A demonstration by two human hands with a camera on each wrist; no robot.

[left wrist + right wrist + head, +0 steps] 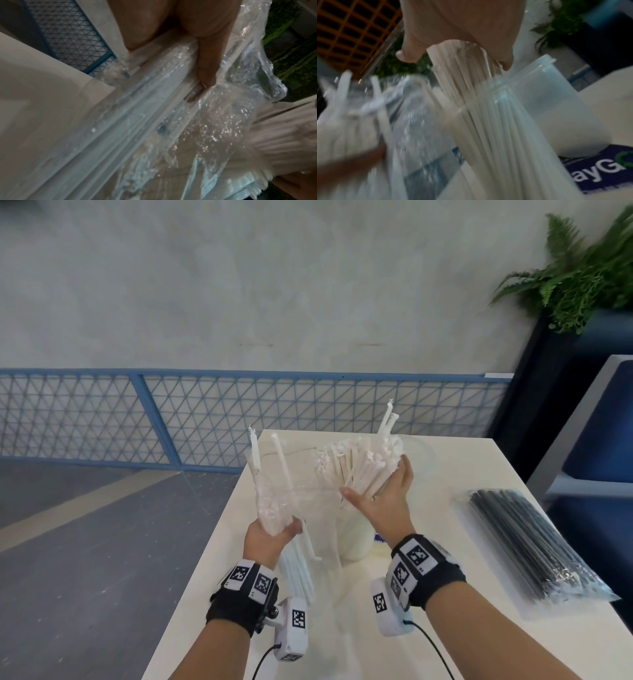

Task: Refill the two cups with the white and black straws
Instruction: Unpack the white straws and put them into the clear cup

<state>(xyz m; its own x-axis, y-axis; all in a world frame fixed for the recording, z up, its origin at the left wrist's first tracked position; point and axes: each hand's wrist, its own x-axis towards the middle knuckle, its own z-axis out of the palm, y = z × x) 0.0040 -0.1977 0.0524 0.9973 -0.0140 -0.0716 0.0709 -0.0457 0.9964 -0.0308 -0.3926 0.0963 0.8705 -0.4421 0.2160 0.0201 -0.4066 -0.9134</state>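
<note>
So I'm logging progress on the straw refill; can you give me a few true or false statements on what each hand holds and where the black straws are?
1. The right hand grips a bundle of white straws. True.
2. The left hand is empty. False: it holds the clear plastic bag with a few white straws.
3. The black straws stand in a cup. False: they lie packaged on the table.
4. A translucent cup stands on the table. True.
</note>
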